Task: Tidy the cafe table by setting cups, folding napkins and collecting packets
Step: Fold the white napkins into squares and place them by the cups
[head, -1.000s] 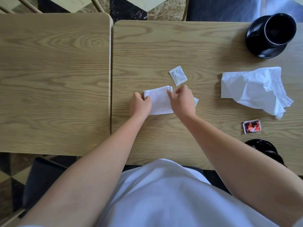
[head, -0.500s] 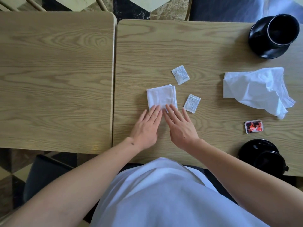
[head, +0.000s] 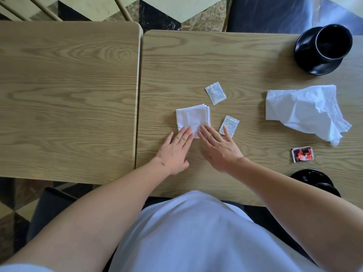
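A small folded white napkin (head: 192, 118) lies on the right wooden table (head: 245, 61). My left hand (head: 175, 152) lies flat with straight fingertips on the napkin's near left edge. My right hand (head: 219, 147) lies flat beside it, fingertips on the near right corner. Two white packets lie close by, one beyond the napkin (head: 215, 93), one to its right (head: 229, 125) next to my right little finger. A crumpled white napkin (head: 302, 110) lies further right. A red packet (head: 302, 154) sits near the right edge.
A black cup on a black saucer (head: 326, 48) stands at the far right corner. Another black cup (head: 316, 181) sits at the near right edge, partly hidden by my right forearm. A second wooden table (head: 66, 99) adjoins on the left. Chairs stand beyond.
A second ago both hands gripped the napkin's sides with curled fingers. They drew back toward me and flattened, fingertips now on its near edge. The right packet became visible.
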